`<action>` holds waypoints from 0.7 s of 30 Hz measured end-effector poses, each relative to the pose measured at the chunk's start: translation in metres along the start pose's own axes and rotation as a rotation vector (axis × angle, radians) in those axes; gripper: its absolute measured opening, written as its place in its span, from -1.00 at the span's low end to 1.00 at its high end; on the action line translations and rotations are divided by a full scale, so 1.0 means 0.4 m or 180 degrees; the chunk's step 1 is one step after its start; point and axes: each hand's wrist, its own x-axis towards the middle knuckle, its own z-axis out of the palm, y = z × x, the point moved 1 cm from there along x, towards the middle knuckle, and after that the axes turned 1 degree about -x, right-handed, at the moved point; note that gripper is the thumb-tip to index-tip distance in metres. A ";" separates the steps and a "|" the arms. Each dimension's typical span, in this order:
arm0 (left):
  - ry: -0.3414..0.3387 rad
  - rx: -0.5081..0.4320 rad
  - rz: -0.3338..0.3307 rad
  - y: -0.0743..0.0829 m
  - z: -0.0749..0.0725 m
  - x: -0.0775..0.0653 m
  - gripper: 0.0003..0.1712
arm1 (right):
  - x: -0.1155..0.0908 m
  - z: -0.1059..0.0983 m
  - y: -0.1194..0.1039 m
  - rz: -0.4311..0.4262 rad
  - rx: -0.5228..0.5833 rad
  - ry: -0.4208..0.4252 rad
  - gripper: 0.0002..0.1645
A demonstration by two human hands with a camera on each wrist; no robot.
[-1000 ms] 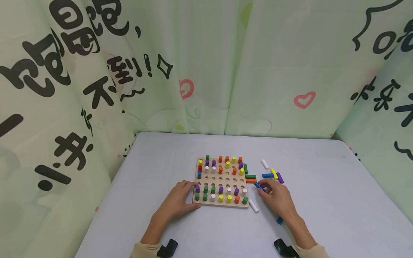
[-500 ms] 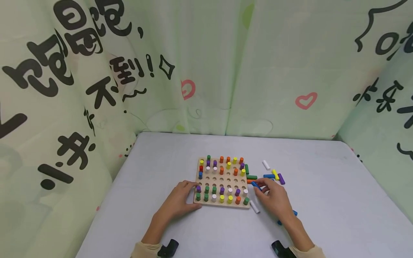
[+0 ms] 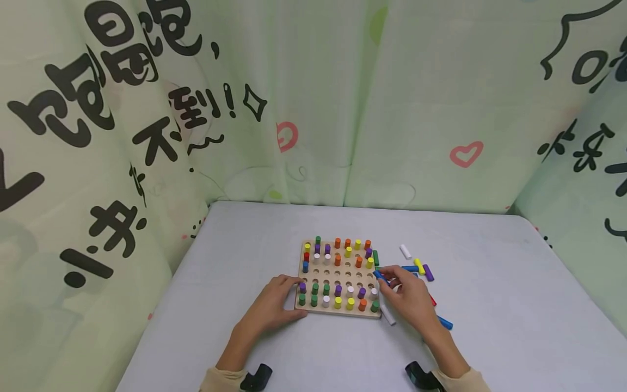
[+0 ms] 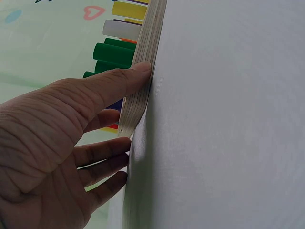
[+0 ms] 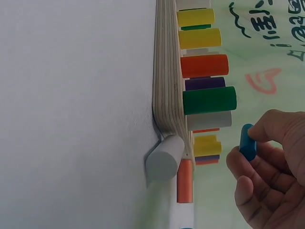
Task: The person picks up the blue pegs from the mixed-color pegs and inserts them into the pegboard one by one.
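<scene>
A wooden pegboard [image 3: 320, 275] with rows of holes lies on the table, coloured pegs upright in its back and front rows; several middle holes show bare. My left hand [image 3: 272, 305] holds the board's front left corner, thumb on the front edge and index finger at the left side. In the left wrist view its other fingers [image 4: 102, 169] are loosely extended. My right hand [image 3: 409, 296] pinches a blue peg [image 5: 248, 143] between thumb and fingers, tilted, just off the board's right edge. A white peg [image 3: 387, 314] lies by the front right corner.
Loose pegs lie right of the board: a white one [image 3: 405, 251], a yellow one [image 3: 418, 266], a purple one [image 3: 428, 273], a blue one [image 3: 444, 323] and others partly behind the right hand. A green peg [image 3: 375, 258] lies against the board's right edge. A printed curtain [image 3: 313, 109] surrounds the table.
My right hand has moved left with the blue peg, toward the board's right edge. The left hand stays at the corner. The view has shifted slightly.
</scene>
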 end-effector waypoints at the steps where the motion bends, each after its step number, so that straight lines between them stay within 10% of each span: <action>1: 0.0000 -0.0004 -0.0003 0.000 0.000 0.000 -0.16 | 0.002 0.001 -0.003 0.0013 -0.0003 -0.0007 -0.68; 21: -0.0016 -0.0037 -0.0002 0.001 -0.002 0.000 -0.17 | 0.023 0.029 -0.041 -0.0043 0.0079 -0.0037 -0.67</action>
